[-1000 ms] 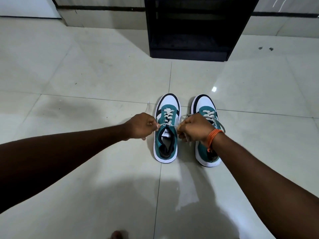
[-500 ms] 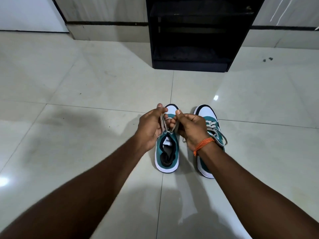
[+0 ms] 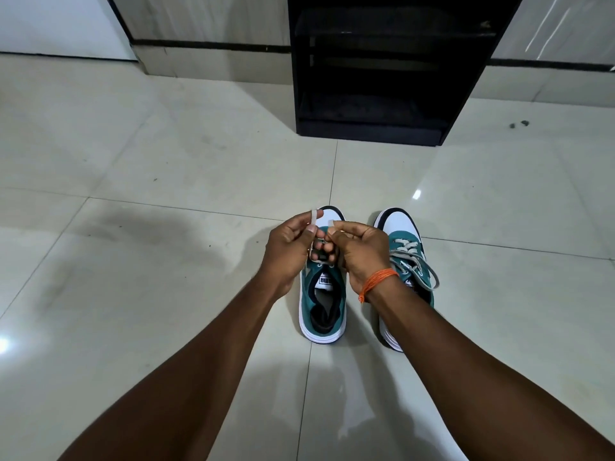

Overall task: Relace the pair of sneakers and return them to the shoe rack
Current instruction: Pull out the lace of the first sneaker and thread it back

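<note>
My left hand [image 3: 291,251] and right hand [image 3: 357,252] each pinch one end of the flat shoelace [image 3: 312,221], knuckles nearly touching above the left-hand sneaker [image 3: 324,304] on the tiled floor [image 3: 166,261]. Lace looks soft, limp and light; best gripped near the tips. Right-hand sneaker [image 3: 404,247] sits just beside, laced. Shoe rack [image 3: 376,131] stands ahead, well apart.

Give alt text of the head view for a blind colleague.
Left hand and right hand each pinch an end of the lace above a teal-and-white sneaker on the tiled floor. The second sneaker, laced, stands beside it on the right; a black shoe rack stands beyond.
</note>
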